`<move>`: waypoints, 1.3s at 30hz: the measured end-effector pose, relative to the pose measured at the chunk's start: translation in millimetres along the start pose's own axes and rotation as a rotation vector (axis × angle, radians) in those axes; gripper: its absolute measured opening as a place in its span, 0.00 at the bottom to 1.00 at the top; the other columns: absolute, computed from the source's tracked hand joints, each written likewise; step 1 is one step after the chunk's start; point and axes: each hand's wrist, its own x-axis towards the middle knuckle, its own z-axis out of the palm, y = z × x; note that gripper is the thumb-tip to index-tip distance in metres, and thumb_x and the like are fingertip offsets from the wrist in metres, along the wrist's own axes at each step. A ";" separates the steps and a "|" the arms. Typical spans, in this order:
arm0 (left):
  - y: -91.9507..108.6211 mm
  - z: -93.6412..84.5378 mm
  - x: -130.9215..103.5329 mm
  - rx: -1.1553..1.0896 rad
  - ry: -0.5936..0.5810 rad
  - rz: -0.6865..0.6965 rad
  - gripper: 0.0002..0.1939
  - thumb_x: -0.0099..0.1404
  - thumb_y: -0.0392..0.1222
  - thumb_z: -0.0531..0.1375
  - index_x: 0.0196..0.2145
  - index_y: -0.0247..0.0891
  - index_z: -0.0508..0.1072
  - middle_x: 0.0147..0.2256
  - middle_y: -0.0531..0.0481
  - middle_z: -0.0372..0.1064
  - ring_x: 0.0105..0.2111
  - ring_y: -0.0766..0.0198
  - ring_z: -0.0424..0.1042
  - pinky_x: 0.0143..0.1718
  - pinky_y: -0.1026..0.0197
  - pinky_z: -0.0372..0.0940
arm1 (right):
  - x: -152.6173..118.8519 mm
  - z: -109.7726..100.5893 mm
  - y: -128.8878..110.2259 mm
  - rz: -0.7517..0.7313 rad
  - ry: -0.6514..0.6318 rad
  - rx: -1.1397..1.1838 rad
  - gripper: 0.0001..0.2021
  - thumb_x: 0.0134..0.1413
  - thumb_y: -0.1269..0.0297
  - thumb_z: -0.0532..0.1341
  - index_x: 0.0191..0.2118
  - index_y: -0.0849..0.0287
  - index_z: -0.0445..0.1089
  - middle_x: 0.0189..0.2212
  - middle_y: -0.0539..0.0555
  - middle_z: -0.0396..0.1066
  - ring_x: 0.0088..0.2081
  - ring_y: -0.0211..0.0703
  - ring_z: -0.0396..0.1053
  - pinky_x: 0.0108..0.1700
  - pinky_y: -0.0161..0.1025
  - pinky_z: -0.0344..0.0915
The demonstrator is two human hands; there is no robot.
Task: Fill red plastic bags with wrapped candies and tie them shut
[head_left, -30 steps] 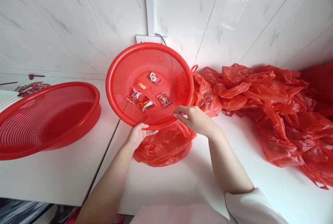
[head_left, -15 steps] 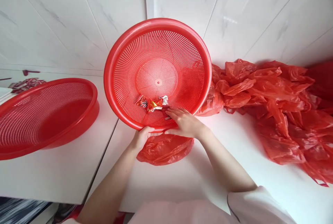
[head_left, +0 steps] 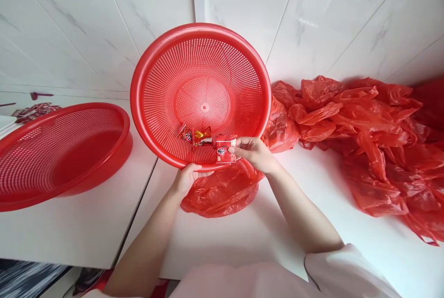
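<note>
A round red perforated plastic basket (head_left: 203,64) is tilted toward me, its opening facing me. My left hand (head_left: 188,179) is closed on its near rim, with the thumb on the rim. Between the thumb and fingers of my right hand (head_left: 255,154) is a small red printed packet (head_left: 224,149), held just inside the rim at the right. Other small wrapped packets (head_left: 201,137) lie in the basket's lower side, left of the held one. Under the near rim, a red plastic bag (head_left: 224,196) rests on the white table, partly hidden by the basket.
A second red basket (head_left: 93,150) stands at the left, with a pile of small packets (head_left: 36,112) behind it. Crumpled red plastic bags (head_left: 364,136) heap along the right. The white tabletop (head_left: 218,242) has a seam at left; a tiled wall (head_left: 104,25) rises behind.
My right hand has taken a red packet from the basket and lifted it to the rim. The basket has shifted slightly left. My left hand stays on the rim.
</note>
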 end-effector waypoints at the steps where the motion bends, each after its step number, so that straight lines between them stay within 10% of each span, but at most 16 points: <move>1: -0.4 -0.5 0.0 0.002 -0.002 -0.002 0.13 0.53 0.35 0.58 0.37 0.32 0.77 0.42 0.42 0.76 0.49 0.44 0.71 0.51 0.41 0.66 | 0.0 -0.2 -0.1 0.015 0.000 0.024 0.13 0.48 0.56 0.67 0.32 0.62 0.73 0.29 0.51 0.73 0.31 0.36 0.68 0.37 0.36 0.65; 18: -5.0 0.3 1.1 0.056 0.000 -0.009 0.12 0.52 0.36 0.60 0.34 0.31 0.78 0.38 0.41 0.77 0.45 0.44 0.73 0.47 0.44 0.68 | 1.6 20.0 -2.6 0.207 0.027 0.605 0.13 0.57 0.57 0.60 0.45 0.59 0.68 0.35 0.55 0.76 0.30 0.39 0.74 0.26 0.33 0.73; 39: -5.8 0.6 1.8 0.046 0.006 -0.052 0.14 0.53 0.36 0.59 0.36 0.30 0.79 0.38 0.41 0.77 0.45 0.44 0.73 0.46 0.45 0.69 | -2.4 29.7 -1.0 0.000 0.142 0.380 0.09 0.49 0.59 0.68 0.29 0.59 0.72 0.23 0.46 0.69 0.24 0.32 0.65 0.30 0.31 0.64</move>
